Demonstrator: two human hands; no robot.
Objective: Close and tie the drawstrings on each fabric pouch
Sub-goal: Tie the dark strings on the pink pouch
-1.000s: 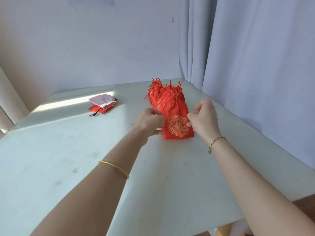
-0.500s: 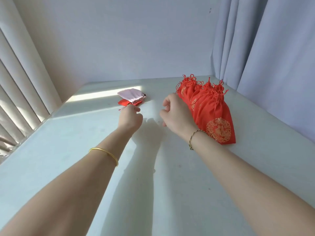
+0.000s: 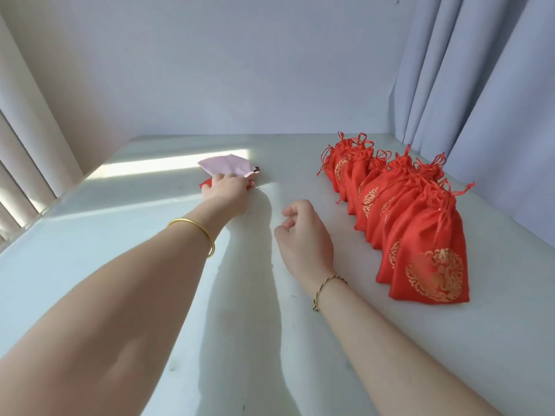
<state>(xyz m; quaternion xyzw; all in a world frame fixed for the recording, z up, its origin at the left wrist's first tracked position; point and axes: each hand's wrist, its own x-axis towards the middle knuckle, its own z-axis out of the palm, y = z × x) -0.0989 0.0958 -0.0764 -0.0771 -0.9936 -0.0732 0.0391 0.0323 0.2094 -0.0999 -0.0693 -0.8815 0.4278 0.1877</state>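
Observation:
Several red fabric pouches (image 3: 420, 229) with gold emblems lie overlapping in a row at the right of the table, their drawstring tops cinched. At the far centre a pale pink pouch (image 3: 228, 166) lies on top of a red pouch (image 3: 207, 183). My left hand (image 3: 226, 190) reaches out onto these two, fingertips touching the pink pouch's near edge and covering most of the red one. Whether the fingers grip anything is hidden. My right hand (image 3: 303, 232) hovers over the table's middle, fingers loosely curled, holding nothing.
The pale table (image 3: 120, 265) meets a wall at the back. Grey curtains (image 3: 480, 85) hang close behind the pouch row on the right. Vertical blinds (image 3: 21, 163) stand at the left edge. A strip of sunlight crosses the far left of the table.
Both hands let go of the nearest red pouch in the row. My left hand moved left and forward to the pink and red pouches; my right hand followed toward the table's middle.

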